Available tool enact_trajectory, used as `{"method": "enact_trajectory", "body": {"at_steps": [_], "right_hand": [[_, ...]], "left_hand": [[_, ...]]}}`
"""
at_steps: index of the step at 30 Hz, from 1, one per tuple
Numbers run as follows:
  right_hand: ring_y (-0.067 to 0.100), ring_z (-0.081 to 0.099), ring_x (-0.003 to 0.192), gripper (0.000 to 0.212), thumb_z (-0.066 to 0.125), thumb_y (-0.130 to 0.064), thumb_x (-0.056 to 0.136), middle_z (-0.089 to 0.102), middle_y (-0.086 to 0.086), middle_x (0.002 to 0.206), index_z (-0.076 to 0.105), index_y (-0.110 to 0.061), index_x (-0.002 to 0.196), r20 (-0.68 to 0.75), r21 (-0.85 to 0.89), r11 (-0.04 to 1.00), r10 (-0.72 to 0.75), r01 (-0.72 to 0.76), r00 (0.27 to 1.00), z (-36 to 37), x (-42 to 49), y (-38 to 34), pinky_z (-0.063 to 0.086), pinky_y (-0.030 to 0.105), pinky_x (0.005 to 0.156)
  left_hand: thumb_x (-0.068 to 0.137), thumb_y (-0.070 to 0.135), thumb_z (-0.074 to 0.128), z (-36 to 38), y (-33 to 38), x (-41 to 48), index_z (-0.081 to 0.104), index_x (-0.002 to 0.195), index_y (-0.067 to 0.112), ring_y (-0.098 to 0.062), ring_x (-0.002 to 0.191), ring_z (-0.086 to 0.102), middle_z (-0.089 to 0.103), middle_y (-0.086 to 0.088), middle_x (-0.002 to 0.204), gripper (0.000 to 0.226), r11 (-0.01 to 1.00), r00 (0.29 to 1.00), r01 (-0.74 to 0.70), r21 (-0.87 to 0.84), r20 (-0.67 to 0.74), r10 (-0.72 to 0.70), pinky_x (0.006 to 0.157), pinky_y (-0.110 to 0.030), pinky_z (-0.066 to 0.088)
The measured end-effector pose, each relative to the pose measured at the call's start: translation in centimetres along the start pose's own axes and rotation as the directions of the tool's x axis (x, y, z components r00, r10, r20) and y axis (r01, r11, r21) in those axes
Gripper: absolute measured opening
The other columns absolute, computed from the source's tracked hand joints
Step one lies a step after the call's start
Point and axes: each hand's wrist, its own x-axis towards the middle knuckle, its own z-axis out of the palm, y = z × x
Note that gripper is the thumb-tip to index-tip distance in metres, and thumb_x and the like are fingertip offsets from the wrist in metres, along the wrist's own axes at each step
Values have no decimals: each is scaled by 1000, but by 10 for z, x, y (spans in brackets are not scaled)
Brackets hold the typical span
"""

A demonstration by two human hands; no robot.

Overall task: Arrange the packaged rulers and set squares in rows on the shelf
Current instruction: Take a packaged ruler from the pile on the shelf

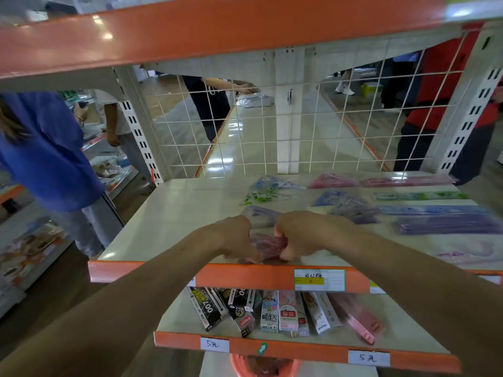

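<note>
Both my hands meet at the front edge of the cream shelf (168, 213). My left hand (234, 238) and my right hand (302, 235) together grip a pink packaged set square (268, 244) lying flat on the shelf. Just behind the hands lies a purple packaged set square (258, 213). Further back sit blue and green set squares (269, 190). On the right, packaged rulers lie in rows: pink (405, 181), green (419, 196), blue (435, 210) and purple (446, 225). A pale pink pack (462, 254) rests near the front right.
A white wire grid (272, 126) backs the shelf. An orange shelf edge (190, 31) hangs overhead. The lower shelf holds several boxed packs (272, 311). A person in blue (46, 148) stands at the left, others behind the grid. An orange basket (261, 365) sits below.
</note>
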Motion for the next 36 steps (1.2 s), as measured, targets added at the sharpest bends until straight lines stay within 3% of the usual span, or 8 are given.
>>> {"method": "enact_trajectory", "body": {"at_steps": [2, 7, 12, 19, 22, 26, 30, 36], "right_hand": [[19, 52, 75, 27, 65, -30, 85, 52, -1, 72, 64, -7, 99, -30, -20, 1000, -12, 11, 999, 1, 0, -3, 35, 23, 52], [17, 50, 66, 19, 63, -29, 85, 47, -3, 66, 56, -11, 83, -47, -42, 999, -29, 27, 998, 2, 4, -16, 40, 28, 57], [17, 52, 66, 19, 65, -27, 84, 50, -2, 65, 59, -8, 84, -73, -10, 999, -38, 38, 997, 1, 9, -27, 44, 30, 62], [12, 46, 60, 28, 62, -33, 87, 51, -3, 71, 48, -17, 70, 11, 18, 999, 38, -39, 999, -6, 11, -22, 37, 24, 53], [19, 58, 80, 26, 58, -32, 91, 62, 3, 95, 62, -8, 100, -78, -1, 997, 74, -74, 994, -18, 14, -8, 41, 25, 61], [25, 56, 110, 40, 58, -29, 91, 58, 8, 123, 56, -9, 125, -235, 53, 990, 141, -132, 962, -24, 26, 9, 45, 31, 82], [23, 58, 99, 37, 62, -32, 87, 60, 7, 114, 58, -8, 115, -187, 39, 988, 155, -150, 970, -15, 45, 10, 44, 30, 75], [22, 52, 79, 18, 57, -25, 92, 51, 3, 82, 49, -11, 85, -172, 41, 990, 142, -137, 975, -10, 54, 7, 41, 29, 68]], "left_hand": [[77, 40, 71, 2, -1, 0, 48, 68, 15, -18, 74, 53, 56, -4, 85, 35, 1000, 1000, -12, 8, -21, 12, 61, -27, 41], [77, 35, 70, -2, -10, -4, 57, 104, 15, -21, 94, 60, 62, -7, 110, 36, 999, 1000, -19, 47, -9, 19, 77, -29, 49], [74, 30, 69, -6, -21, -5, 68, 105, 3, -21, 80, 59, 69, -15, 105, 41, 999, 1000, -8, 53, 10, 8, 74, -32, 51], [79, 41, 70, -11, -27, 0, 62, 110, 6, -23, 99, 64, 67, -11, 113, 48, 1000, 1000, -12, -1, 28, 12, 83, -29, 51], [83, 44, 68, -25, -36, 5, 59, 122, -1, -25, 105, 63, 64, -12, 117, 60, 999, 999, 22, -24, -22, -23, 87, -31, 50], [85, 35, 68, -34, -43, 25, 51, 132, 2, -25, 116, 55, 56, -8, 126, 60, 997, 991, 56, -47, -121, -61, 97, -34, 46], [85, 28, 67, -29, -42, 41, 51, 132, 4, -23, 112, 56, 55, -7, 129, 55, 999, 995, 32, -6, -91, -33, 86, -29, 50], [85, 28, 65, -18, -39, 56, 61, 122, 7, -25, 107, 58, 61, -9, 119, 43, 999, 990, 5, 37, -142, 1, 92, -35, 49]]}}
